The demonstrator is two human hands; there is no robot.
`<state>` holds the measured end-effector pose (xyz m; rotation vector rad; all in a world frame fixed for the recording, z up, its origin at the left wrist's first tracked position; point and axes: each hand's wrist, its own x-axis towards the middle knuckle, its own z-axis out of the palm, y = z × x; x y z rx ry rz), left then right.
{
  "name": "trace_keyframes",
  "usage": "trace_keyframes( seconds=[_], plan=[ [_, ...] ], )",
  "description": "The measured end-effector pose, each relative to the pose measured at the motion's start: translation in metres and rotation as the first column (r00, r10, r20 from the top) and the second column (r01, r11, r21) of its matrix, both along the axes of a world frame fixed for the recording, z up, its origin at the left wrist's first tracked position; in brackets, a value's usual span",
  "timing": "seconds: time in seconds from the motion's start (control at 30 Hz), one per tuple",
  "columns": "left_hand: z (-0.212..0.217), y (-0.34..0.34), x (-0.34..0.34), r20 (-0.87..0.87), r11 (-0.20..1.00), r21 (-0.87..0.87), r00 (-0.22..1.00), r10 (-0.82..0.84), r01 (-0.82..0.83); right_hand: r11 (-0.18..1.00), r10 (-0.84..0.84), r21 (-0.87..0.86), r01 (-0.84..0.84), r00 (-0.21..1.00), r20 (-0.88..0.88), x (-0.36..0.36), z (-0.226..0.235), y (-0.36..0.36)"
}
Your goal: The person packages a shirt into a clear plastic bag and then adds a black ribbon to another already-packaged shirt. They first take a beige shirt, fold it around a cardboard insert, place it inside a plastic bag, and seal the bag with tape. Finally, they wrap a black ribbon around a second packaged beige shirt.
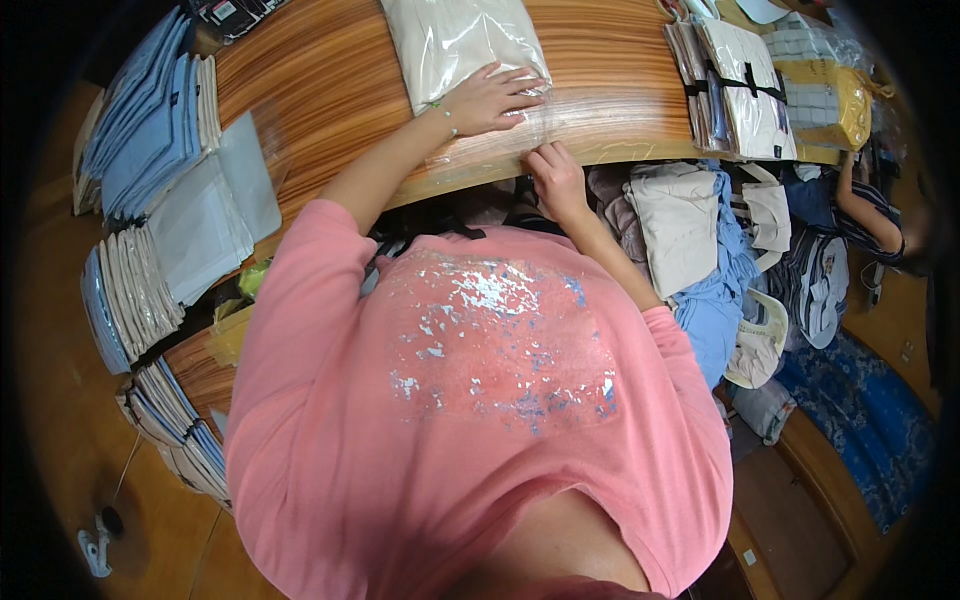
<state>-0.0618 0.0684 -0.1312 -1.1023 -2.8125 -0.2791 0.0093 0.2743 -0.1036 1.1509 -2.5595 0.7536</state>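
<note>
A folded cream garment [440, 35] lies on the table inside a clear plastic bag [512, 45]. The bag's glossy loose end reaches to the table's near edge. My left hand [487, 103] rests flat across the lower part of the bag, palm down with its fingers spread. Just beyond the near edge, my right hand [556, 180] is closed, fingers curled and thumb side up, at the corner of the bag's loose end. It appears to pinch the plastic there, though the fingertips partly hide what is between them.
Wood-grain table [320, 70] spans the front. Blue folded garments [160, 130] and clear empty bags [205, 215] are at left. At right stand strapped bagged stacks [745, 85]; below them lie loose cream cloth [675, 225] and blue cloth [715, 310]. Another person's arm [865, 210] shows far right.
</note>
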Motion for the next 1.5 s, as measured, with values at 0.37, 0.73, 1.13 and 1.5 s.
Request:
trace_keyframes(
  seconds=[0.37,0.73,1.13,1.5],
  plan=[
    [0.001,0.0,0.002,-0.048,1.0,-0.012,0.999,0.003,-0.004,0.994,-0.057,0.093,0.064,0.996,-0.074,-0.038,0.027,0.032],
    [0.003,0.001,0.001,-0.062,1.0,-0.008,0.998,-0.004,0.003,0.933,0.26,0.294,-0.209,0.955,-0.145,-0.056,0.026,0.054],
    [0.007,0.012,0.041,0.085,0.976,0.002,0.972,-0.218,0.218,0.989,0.15,-0.032,-0.147,0.98,0.134,-0.027,0.018,0.073],
    [0.012,0.014,0.056,-0.157,0.978,-0.004,0.965,-0.208,0.21,0.883,0.391,0.277,-0.378,0.92,0.009,-0.075,0.002,0.053]
  ],
)
